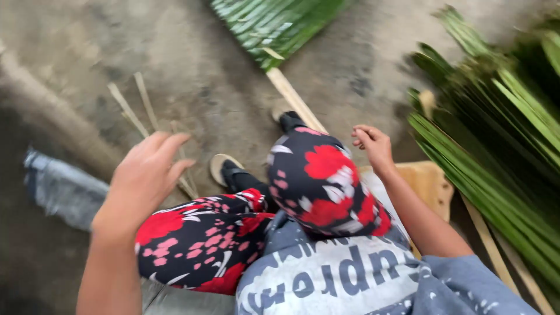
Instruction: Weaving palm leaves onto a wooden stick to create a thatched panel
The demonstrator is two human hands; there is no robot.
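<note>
Seated over our knees, our left hand (146, 175) hangs open and empty above thin strips (140, 111) on the floor. Our right hand (373, 146) curls loosely, seemingly empty, beside the palm leaves (490, 151). The blurred view suggests motion; a hasty reach could miss the strips.

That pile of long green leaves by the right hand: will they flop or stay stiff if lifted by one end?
The green leaves are long, narrow strips, so they would probably droop at the far end. They look thin, likely light. Loosely stacked, some may slide off. The right hand is beside them, not touching.
</note>
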